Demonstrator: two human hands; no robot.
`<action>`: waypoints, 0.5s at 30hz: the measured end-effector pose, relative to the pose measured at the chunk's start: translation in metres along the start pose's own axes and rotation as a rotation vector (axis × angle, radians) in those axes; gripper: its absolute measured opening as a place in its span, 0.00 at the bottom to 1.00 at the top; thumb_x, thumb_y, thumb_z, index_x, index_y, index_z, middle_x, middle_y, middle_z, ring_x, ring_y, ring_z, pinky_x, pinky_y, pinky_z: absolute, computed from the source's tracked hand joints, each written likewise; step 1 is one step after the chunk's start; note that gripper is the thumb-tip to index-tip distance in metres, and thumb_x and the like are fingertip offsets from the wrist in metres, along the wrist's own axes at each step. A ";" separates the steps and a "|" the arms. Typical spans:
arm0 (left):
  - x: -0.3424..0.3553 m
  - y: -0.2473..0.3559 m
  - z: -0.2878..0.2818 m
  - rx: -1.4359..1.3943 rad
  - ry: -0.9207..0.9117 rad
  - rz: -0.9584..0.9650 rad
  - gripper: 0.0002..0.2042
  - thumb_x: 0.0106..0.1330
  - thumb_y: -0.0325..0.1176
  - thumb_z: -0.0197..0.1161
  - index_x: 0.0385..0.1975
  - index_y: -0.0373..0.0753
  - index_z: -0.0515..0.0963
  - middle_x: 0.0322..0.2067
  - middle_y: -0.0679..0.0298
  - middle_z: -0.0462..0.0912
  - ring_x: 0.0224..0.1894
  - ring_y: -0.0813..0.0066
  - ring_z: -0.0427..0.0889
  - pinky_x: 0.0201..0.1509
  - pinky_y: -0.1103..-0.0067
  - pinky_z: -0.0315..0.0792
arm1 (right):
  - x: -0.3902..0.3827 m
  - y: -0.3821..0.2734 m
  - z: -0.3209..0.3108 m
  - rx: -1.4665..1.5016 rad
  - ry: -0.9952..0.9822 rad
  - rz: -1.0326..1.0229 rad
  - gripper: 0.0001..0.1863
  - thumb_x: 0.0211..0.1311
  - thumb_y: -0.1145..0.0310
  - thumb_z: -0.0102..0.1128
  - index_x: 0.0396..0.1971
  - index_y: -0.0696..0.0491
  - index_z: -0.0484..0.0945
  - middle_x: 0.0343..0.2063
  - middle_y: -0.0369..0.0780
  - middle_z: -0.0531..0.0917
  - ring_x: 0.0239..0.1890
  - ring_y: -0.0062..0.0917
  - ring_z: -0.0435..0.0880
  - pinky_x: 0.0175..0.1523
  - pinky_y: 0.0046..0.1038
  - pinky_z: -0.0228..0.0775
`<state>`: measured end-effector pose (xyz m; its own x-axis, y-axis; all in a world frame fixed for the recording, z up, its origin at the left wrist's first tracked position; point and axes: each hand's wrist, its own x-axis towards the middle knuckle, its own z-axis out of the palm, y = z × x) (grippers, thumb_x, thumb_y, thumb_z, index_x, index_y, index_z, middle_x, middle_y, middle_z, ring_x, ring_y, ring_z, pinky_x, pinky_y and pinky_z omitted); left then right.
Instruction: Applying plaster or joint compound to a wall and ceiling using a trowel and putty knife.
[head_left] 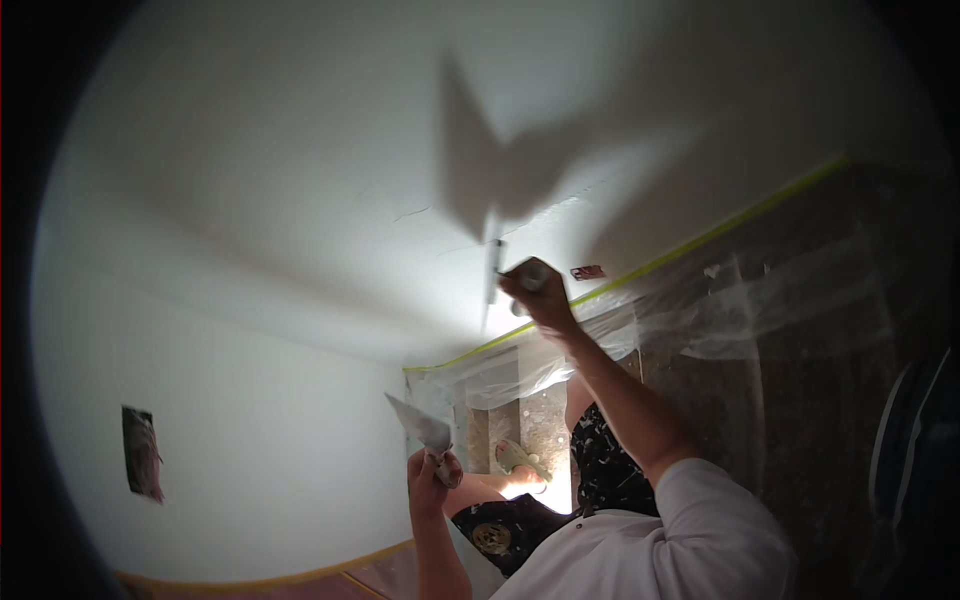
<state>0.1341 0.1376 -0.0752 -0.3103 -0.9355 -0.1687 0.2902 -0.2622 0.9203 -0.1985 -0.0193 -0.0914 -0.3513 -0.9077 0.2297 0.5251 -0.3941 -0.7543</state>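
Observation:
My right hand [545, 300] reaches up to the white wall [300, 200], its fingers wrapped around a wide plastering knife [493, 272]. That knife appears almost edge-on, its thin blade at or very close to the wall; slight blur hides whether they touch. Lower and to the left, my left hand [432, 480] grips a putty knife [420, 422] by its handle. The flared grey blade points up and leftward, away from the wall surface. A large dark shadow of the right hand and knife falls on the wall above them.
Yellow-green tape [720, 230] edges the wall's bottom, with clear plastic sheeting [690, 310] hanging from it over the brown floor. One cut-out with wires [143, 455] opens in the left wall; a small reddish cut-out [588, 272] sits near my right hand. Orange tape [270, 580] runs along the lower left.

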 end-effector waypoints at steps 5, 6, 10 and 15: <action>0.023 -0.013 0.037 0.022 -0.180 -0.179 0.15 0.72 0.37 0.52 0.28 0.32 0.74 0.20 0.61 0.75 0.19 0.76 0.72 0.22 0.81 0.65 | -0.057 -0.048 -0.105 0.108 -0.163 0.043 0.24 0.61 0.71 0.63 0.56 0.54 0.67 0.52 0.38 0.72 0.52 0.22 0.73 0.55 0.28 0.72; 0.029 -0.020 0.045 -0.041 -0.293 -0.202 0.15 0.72 0.38 0.52 0.28 0.32 0.75 0.19 0.63 0.75 0.19 0.78 0.72 0.22 0.82 0.65 | -0.068 -0.053 -0.121 0.283 -0.227 0.089 0.26 0.65 0.64 0.58 0.60 0.51 0.63 0.56 0.39 0.70 0.56 0.25 0.71 0.59 0.31 0.69; 0.074 -0.063 0.114 0.190 -0.620 -0.350 0.18 0.71 0.46 0.54 0.28 0.36 0.78 0.21 0.71 0.76 0.22 0.86 0.73 0.25 0.85 0.65 | -0.103 -0.060 -0.199 -0.318 -0.521 -0.164 0.12 0.64 0.64 0.59 0.44 0.52 0.76 0.42 0.36 0.80 0.42 0.20 0.78 0.47 0.27 0.74; 0.057 -0.070 0.086 -0.110 -0.611 -0.248 0.16 0.70 0.43 0.56 0.34 0.32 0.78 0.26 0.65 0.80 0.23 0.82 0.76 0.24 0.84 0.69 | -0.092 -0.111 -0.129 -0.824 -0.534 0.714 0.11 0.60 0.63 0.64 0.27 0.55 0.76 0.20 0.35 0.79 0.21 0.17 0.76 0.28 0.21 0.69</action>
<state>0.0178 0.1226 -0.1184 -0.8274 -0.5507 -0.1104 0.2250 -0.5052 0.8331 -0.3245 0.1262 -0.1085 0.2819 -0.9047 -0.3195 -0.2483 0.2528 -0.9351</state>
